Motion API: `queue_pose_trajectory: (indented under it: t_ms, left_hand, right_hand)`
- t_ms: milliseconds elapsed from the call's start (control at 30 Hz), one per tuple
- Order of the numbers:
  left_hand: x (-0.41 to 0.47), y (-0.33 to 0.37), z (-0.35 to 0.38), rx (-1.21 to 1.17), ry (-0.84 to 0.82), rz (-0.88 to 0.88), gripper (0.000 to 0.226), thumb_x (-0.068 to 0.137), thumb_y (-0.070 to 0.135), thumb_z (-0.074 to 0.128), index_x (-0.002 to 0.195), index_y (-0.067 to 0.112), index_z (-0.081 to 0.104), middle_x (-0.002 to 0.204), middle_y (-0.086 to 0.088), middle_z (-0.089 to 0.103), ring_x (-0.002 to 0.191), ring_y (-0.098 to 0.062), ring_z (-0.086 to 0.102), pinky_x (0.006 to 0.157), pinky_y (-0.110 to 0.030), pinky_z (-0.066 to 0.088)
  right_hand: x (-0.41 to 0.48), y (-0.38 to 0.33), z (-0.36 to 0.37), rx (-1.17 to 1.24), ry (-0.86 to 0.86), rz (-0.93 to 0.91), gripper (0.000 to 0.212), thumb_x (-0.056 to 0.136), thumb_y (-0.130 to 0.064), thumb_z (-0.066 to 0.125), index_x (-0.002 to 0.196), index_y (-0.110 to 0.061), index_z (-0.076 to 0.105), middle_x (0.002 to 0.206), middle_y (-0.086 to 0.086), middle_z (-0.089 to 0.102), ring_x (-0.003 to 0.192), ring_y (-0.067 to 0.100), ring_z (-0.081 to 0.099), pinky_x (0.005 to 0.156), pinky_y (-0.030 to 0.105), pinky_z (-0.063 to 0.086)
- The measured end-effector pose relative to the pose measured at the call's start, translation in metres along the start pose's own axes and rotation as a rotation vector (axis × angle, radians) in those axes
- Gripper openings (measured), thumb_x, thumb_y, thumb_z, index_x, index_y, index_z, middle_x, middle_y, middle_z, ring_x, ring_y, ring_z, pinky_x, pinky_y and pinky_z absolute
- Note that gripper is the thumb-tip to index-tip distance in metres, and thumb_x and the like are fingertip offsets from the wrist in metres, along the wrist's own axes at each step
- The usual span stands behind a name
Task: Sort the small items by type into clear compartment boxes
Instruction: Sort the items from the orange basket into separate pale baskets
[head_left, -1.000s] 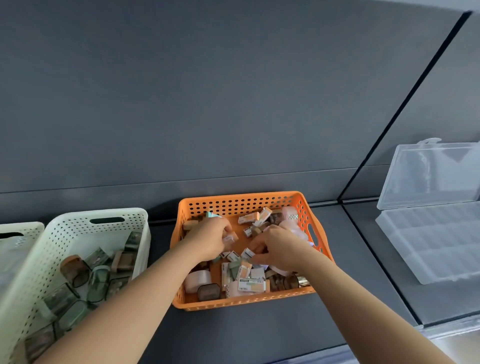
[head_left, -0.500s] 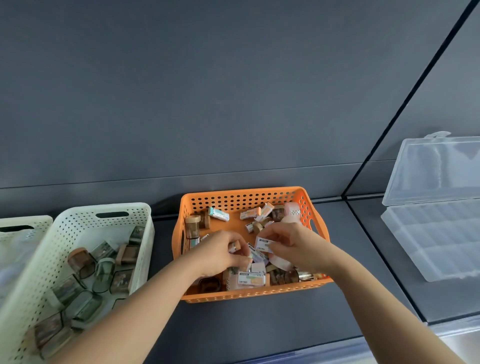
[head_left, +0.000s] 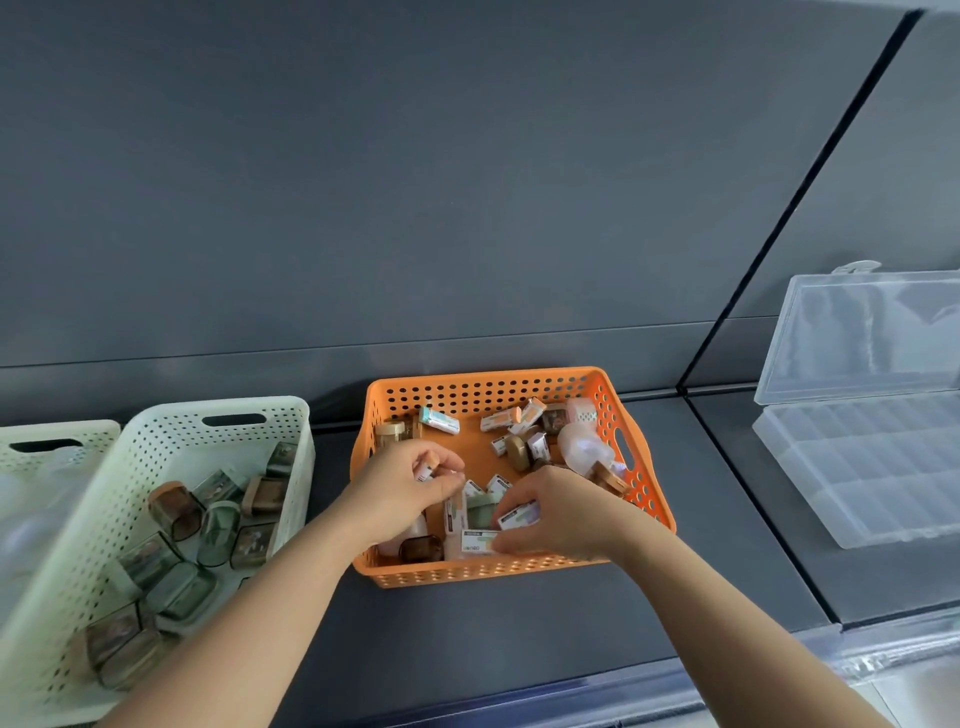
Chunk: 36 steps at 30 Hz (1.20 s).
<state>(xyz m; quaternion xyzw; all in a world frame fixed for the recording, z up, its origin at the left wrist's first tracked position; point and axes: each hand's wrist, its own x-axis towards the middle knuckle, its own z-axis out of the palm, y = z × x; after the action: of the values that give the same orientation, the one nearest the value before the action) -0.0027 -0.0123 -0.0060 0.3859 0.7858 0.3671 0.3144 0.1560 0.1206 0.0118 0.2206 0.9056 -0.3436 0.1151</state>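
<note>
A person's two bare hands reach into a basket of small items, seen from above. The right hand (head_left: 563, 519) has its grip clenched round a white box (head_left: 517, 519), pinched between thumb and fingers, its long side running left to right and tipped up a little towards the right. The fingertips of the same hand touch a second labelled box (head_left: 475, 541) lying flat just below it. The left hand (head_left: 405, 493), just beside the right, has its fingers curled in a grip on a small orange-ended box (head_left: 426, 472), most of which is hidden in the hand.

Both hands are inside the orange basket (head_left: 519, 384), near its front wall, over a loose heap of similar little boxes, brown jars and a pale round bottle. The basket stands on a dark grey worktop (head_left: 727, 519) against a grey wall.

The clear compartment box (head_left: 872, 467) lies well apart to the right of the basket, its lid (head_left: 857, 338) standing open, its compartments apparently unfilled. The right hand is the nearer one, so the held boxes probably need carrying sideways to the right, past the basket's right wall.

To the left stands a cream basket (head_left: 218, 410) holding tinted jars (head_left: 174, 506)
</note>
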Motion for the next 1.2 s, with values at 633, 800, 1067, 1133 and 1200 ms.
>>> queue_pose_trajectory:
  t_ms: [633, 800, 1067, 1133, 1200]
  left_hand:
    - [-0.045, -0.012, -0.012, -0.290, 0.404, -0.059, 0.010, 0.092, 0.024, 0.060, 0.096, 0.031, 0.065, 0.061, 0.010, 0.061, 0.049, -0.007, 0.049, 0.057, -0.024, 0.047]
    - [-0.059, -0.027, -0.028, -0.416, 0.499, -0.070, 0.013, 0.093, 0.018, 0.059, 0.097, 0.029, 0.064, 0.076, -0.008, 0.070, 0.050, -0.012, 0.046, 0.061, -0.039, 0.044]
    - [-0.125, -0.075, -0.113, -0.529, 0.799, -0.101, 0.008, 0.093, 0.018, 0.059, 0.094, 0.020, 0.067, 0.072, 0.007, 0.071, 0.047, -0.003, 0.041, 0.053, -0.025, 0.035]
    - [-0.147, -0.097, -0.144, -0.496, 0.866, -0.113, 0.006, 0.090, 0.020, 0.064, 0.091, 0.022, 0.069, 0.070, 0.009, 0.069, 0.048, -0.001, 0.043, 0.055, -0.027, 0.034]
    - [-0.172, -0.123, -0.179, -0.472, 0.934, -0.132, 0.005, 0.088, 0.021, 0.066, 0.088, 0.023, 0.071, 0.075, 0.002, 0.071, 0.050, -0.003, 0.043, 0.056, -0.027, 0.035]
  right_hand:
    - [0.024, -0.013, 0.010, 0.054, 0.030, -0.026, 0.028, 0.072, -0.033, 0.076, 0.090, -0.013, 0.069, 0.068, -0.004, 0.058, 0.055, 0.008, 0.046, 0.049, 0.027, 0.037]
    - [0.040, -0.034, 0.015, 0.270, 0.197, -0.106, 0.012, 0.074, -0.026, 0.077, 0.078, -0.026, 0.067, 0.074, -0.009, 0.064, 0.054, 0.003, 0.052, 0.050, 0.024, 0.044]
    - [0.079, -0.148, 0.054, 0.533, 0.309, -0.263, 0.010, 0.079, -0.027, 0.076, 0.073, -0.027, 0.067, 0.059, -0.013, 0.064, 0.046, 0.001, 0.049, 0.046, 0.011, 0.035]
    - [0.090, -0.180, 0.070, 0.555, 0.308, -0.297, 0.016, 0.076, -0.028, 0.077, 0.065, -0.028, 0.066, 0.062, -0.019, 0.065, 0.054, -0.004, 0.055, 0.056, 0.008, 0.039]
    - [0.104, -0.213, 0.090, 0.567, 0.292, -0.305, 0.019, 0.075, -0.026, 0.078, 0.061, -0.026, 0.065, 0.063, -0.019, 0.066, 0.055, -0.003, 0.056, 0.062, 0.013, 0.042]
